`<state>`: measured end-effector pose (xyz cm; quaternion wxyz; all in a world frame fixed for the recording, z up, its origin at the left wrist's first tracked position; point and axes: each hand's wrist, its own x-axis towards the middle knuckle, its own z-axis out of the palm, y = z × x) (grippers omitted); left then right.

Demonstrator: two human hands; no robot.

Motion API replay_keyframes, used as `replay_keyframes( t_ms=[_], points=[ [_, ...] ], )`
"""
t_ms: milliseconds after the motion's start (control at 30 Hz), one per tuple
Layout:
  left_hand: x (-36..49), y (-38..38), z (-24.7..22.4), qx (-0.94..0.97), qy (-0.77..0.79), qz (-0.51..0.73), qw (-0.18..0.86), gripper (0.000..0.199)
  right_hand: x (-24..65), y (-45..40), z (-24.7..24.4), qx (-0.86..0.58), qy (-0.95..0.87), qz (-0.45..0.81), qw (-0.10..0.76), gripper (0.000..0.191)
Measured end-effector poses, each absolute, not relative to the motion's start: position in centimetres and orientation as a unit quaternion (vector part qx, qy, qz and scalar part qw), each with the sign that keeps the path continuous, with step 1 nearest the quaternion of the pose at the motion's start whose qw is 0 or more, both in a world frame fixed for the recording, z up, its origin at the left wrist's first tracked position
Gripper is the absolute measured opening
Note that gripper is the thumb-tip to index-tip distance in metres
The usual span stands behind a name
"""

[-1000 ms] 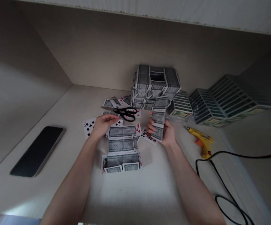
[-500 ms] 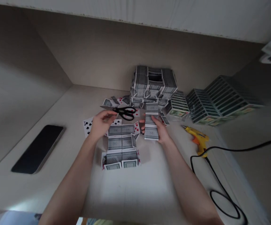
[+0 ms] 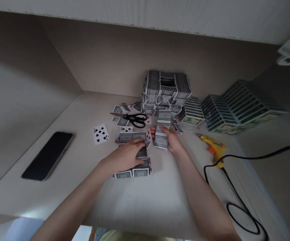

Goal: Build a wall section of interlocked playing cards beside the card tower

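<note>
My right hand (image 3: 172, 138) is closed around a strip of joined playing cards (image 3: 163, 128) with grey patterned backs, its thumb on top. My left hand (image 3: 128, 154) lies over a flat panel of joined playing cards (image 3: 140, 164) on the table, its thumb and fingers apart around the panel's right middle part. Those fingers hide the middle of the panel; small folded flaps stand along its edges. Black-handled scissors (image 3: 136, 119) lie behind the panel, among loose cards. Left of it is a seven of spades (image 3: 100, 134).
A boxy structure of cards (image 3: 153, 87) stands by the back wall. Green slatted card blocks (image 3: 225, 112) are at its right. A yellow glue gun (image 3: 215, 145) trails a black cable (image 3: 244, 207) on the right. A phone (image 3: 48, 155) lies left; a shelf (image 3: 145, 16) overhangs.
My left hand has moved right and toward me, from beside the scissors onto the card panel, uncovering the seven of spades. My right hand still holds the card strip.
</note>
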<state>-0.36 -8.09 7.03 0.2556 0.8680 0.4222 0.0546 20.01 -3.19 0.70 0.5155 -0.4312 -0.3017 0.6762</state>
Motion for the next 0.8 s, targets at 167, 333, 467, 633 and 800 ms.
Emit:
replay_keyframes(
  t_ms=[167,333,467,633,800],
  points=[
    [0.4,-8.0,6.9,0.859,0.435,0.067,0.261,0.07,19.8,-3.3,0.7,-0.445,-0.297,0.666,0.52,0.02],
    [1.7,-8.3,5.3,0.888,0.405,0.1,0.195,0.094,19.7,-3.3,0.6,-0.455,-0.307,0.647,0.529,0.023],
    [2.3,-8.3,4.2,0.896,0.406,0.036,0.179,0.104,19.6,-3.3,0.3,-0.477,-0.32,0.624,0.529,0.024],
    [2.6,-8.1,3.9,0.899,0.409,-0.023,0.157,0.098,19.5,-3.1,-0.4,-0.499,-0.372,0.553,0.555,0.028],
    [3.3,-7.9,4.0,0.891,0.438,-0.022,0.12,0.093,20.1,-3.1,-0.4,-0.528,-0.414,0.484,0.562,0.031]
  ],
)
